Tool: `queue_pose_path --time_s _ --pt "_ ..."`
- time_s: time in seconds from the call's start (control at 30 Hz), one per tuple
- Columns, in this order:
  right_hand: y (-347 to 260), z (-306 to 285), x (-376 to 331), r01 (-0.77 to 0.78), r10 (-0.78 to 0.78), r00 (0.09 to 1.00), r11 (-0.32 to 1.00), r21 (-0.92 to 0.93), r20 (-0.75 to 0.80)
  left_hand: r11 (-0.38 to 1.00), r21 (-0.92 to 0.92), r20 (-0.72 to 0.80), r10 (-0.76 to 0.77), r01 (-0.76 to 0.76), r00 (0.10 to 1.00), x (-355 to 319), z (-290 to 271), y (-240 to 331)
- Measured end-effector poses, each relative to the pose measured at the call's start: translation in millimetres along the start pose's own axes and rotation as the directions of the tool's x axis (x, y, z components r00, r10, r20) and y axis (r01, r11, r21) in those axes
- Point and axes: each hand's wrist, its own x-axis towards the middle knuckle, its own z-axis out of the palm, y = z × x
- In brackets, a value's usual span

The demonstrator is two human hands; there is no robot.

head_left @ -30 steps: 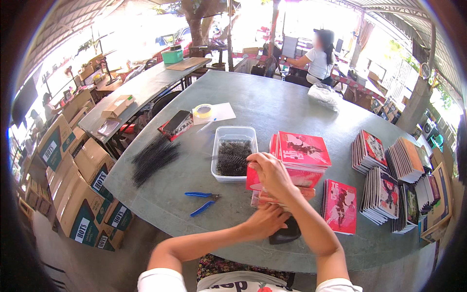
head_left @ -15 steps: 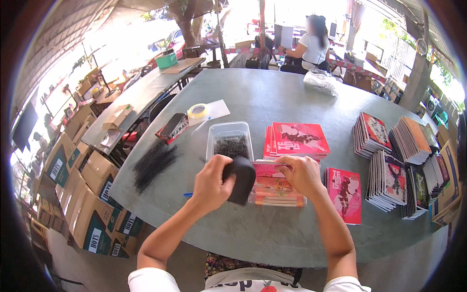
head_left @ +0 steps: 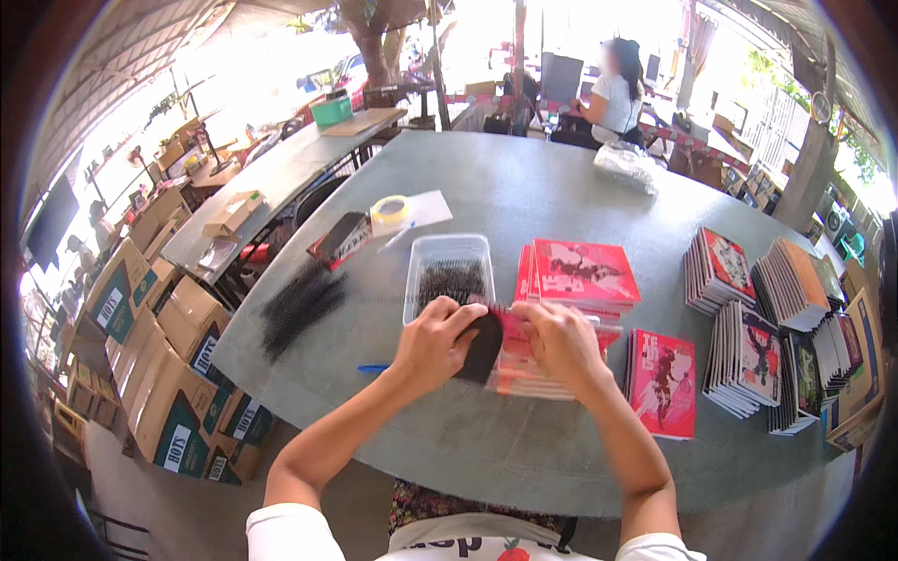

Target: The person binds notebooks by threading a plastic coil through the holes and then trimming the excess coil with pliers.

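Observation:
Above the near middle of the table, my left hand is closed on the bent black cover of a notebook. My right hand pinches the notebook's pink part, close to my left fingertips; fingers hide most of its edge. Under and beside my right hand lies a stack of pink and orange notebooks. Just beyond my hands stands a clear plastic tub with black binding coils in it. To its right is a stack of pink notebooks.
Black coils lie loose at left, near a dark-covered booklet, tape roll and blue pen. At right are a pink notebook and stacks of spiral notebooks. A person sits beyond the table; cartons stand left.
My hands have come closer together. The black cover, curled up beside the notebook before, now sits lower and against its pink part. The whole view has shifted slightly.

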Motion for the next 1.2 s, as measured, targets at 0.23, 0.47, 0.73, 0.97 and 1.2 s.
queue_pose_path --time_s 0.23,0.47,0.73,0.97,1.2 --pt "-1 -1 2 -0.004 0.009 0.997 0.997 0.074 -0.072 0.984 0.117 -0.084 0.143 -0.133 0.986 11 1 12" --pt "17 -23 -20 -0.028 0.028 0.998 1.000 0.002 -0.055 0.983 0.030 -0.132 0.185 -0.182 0.974 21 17 12" --pt "78 -13 -47 -0.270 0.420 0.906 0.485 0.832 0.049 0.985 -0.053 0.166 0.173 -0.166 0.971 34 21 26" --pt "71 2 -50 -0.193 0.465 0.883 0.256 0.947 0.055 0.967 -0.035 -0.058 0.250 -0.252 0.967 40 28 24" --pt "72 -1 -50 -0.177 0.437 0.899 0.324 0.929 0.019 0.976 -0.108 -0.280 0.155 -0.191 0.947 51 25 36"
